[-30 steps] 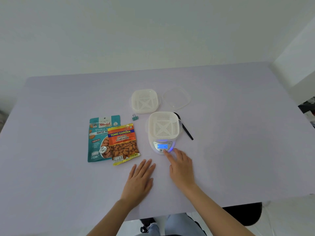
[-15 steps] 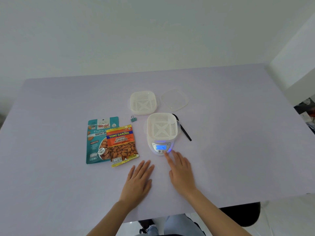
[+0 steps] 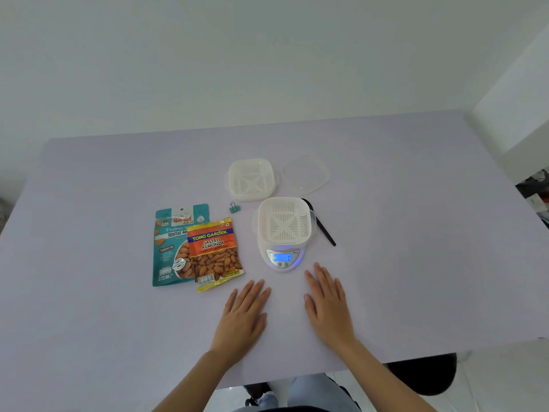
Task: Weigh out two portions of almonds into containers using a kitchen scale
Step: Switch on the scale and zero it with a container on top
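Teal almond bag [image 3: 171, 251] lies flat at the left of the table [image 3: 416, 233], overlapped on its right by an orange almond bag [image 3: 215, 254], with a small clip [image 3: 234, 207] just beyond them. Near the orange bag's corner the left hand [image 3: 242, 318] rests flat and empty, fingers straight, and the rear container [image 3: 252, 179] sits empty farther back. Rightward, the scale [image 3: 282, 258] reads 0 under the front container [image 3: 284, 221], a clear lid [image 3: 306, 173] lies behind, a black spoon [image 3: 325, 231] lies alongside, and the right hand [image 3: 328, 307] rests flat and empty just before the scale.
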